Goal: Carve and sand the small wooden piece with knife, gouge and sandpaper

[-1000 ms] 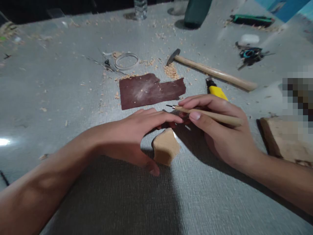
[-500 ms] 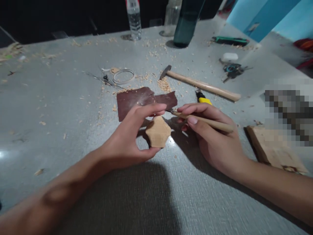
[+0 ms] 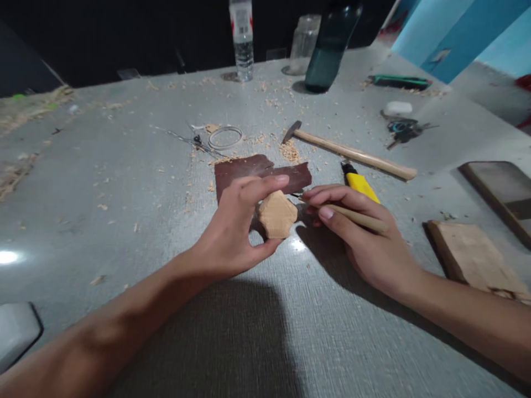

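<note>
Between its thumb and fingers, my left hand (image 3: pixel 236 232) holds a small carved wooden piece (image 3: pixel 277 215) with a many-sided outline. My right hand (image 3: pixel 357 237) grips a thin tool by its wooden handle (image 3: pixel 360 219), pen-like, its dark tip pointing left at the piece's upper right side. Whether the tip touches the wood I cannot tell. Behind my left hand lies dark red sandpaper (image 3: pixel 244 167), partly covered by the fingers. A yellow-and-black cutter (image 3: pixel 362 187) lies just beyond my right hand.
Farther back are a hammer (image 3: pixel 352 153), a wire coil (image 3: pixel 225 138), a water bottle (image 3: pixel 244 44), a glass jar (image 3: pixel 304 47) and a dark bottle (image 3: pixel 332 52). Right: keys (image 3: pixel 402 130), a wooden block (image 3: pixel 475 257), a phone-like object (image 3: pixel 500 190). Shavings are scattered about.
The camera view has shifted, so the table's objects sit lower and farther right. Both hands keep their holds, and the wooden piece looks slightly turned. A white object has appeared at lower left.
</note>
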The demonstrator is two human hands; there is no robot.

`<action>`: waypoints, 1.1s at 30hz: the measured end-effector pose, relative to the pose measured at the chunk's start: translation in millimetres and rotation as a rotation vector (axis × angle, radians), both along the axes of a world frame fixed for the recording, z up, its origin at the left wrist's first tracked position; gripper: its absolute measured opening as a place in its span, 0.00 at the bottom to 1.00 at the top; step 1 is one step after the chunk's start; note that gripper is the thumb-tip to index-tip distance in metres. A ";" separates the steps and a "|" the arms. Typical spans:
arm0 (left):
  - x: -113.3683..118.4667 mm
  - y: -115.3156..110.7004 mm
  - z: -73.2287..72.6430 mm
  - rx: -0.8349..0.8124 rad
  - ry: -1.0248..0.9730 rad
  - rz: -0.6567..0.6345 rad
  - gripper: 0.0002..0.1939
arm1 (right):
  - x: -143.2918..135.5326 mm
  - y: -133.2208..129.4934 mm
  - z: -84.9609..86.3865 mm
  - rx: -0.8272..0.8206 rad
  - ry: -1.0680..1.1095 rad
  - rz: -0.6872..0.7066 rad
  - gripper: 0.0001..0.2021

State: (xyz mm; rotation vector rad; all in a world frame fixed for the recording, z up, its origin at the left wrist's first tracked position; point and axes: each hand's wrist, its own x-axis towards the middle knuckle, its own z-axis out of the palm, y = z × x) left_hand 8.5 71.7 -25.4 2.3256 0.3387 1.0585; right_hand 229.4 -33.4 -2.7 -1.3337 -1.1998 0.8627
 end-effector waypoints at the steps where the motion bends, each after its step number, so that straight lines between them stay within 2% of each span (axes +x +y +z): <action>1: 0.0 0.0 -0.1 0.009 -0.006 0.003 0.51 | -0.6 0.3 1.4 0.003 -0.015 0.009 0.04; 8: 3.6 -0.4 6.4 0.182 -0.086 -0.010 0.48 | -2.0 0.2 7.9 0.065 -0.131 0.104 0.08; 13: 3.2 -2.1 8.1 0.293 -0.046 0.006 0.47 | -1.4 -1.0 7.2 0.073 -0.136 0.179 0.06; 16: 2.3 -2.4 7.3 0.293 -0.046 0.006 0.48 | -2.1 -1.3 8.0 0.054 -0.142 0.207 0.06; 21: 1.7 -0.6 7.2 0.252 -0.032 -0.025 0.50 | -2.6 0.3 10.0 0.014 -0.099 0.177 0.04; 33: 2.3 -0.8 8.1 0.262 -0.019 -0.017 0.48 | -3.6 1.4 11.2 -0.055 0.030 0.155 0.09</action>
